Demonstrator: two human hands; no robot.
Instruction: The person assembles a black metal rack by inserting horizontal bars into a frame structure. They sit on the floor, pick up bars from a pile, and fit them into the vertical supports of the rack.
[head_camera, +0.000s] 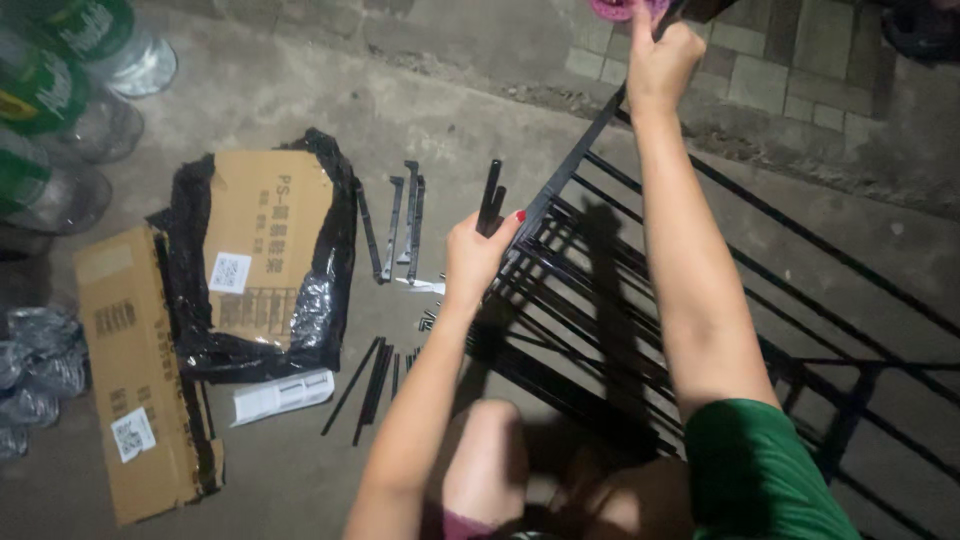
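- Hands first: the left hand is shut around two short black rods, which stick up from the fist.
- The right hand reaches far up and grips the top of a long black bar, fingers closed on it.
- That bar is part of a black metal rack lying on the ground, in the middle and to the right.
- More black rods lie on the ground just left of the rack, some far, some near.
- A torn box in black wrap sits to the left.
- Another flat box lies near left.
- Bottles stand far left.
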